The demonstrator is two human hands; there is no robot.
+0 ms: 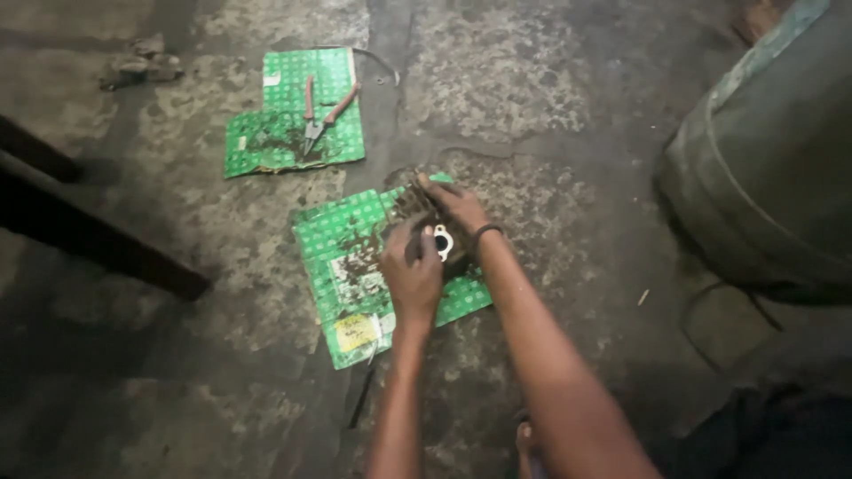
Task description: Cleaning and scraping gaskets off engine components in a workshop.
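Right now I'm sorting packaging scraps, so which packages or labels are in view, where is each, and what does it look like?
Near cardboard sheet: flattened, green with a white pattern, grease-stained, on the floor under both hands.
Yellow label: small rectangle near that sheet's front edge.
Far cardboard sheet: same green pattern, torn, upper left, with red-handled pliers on it.
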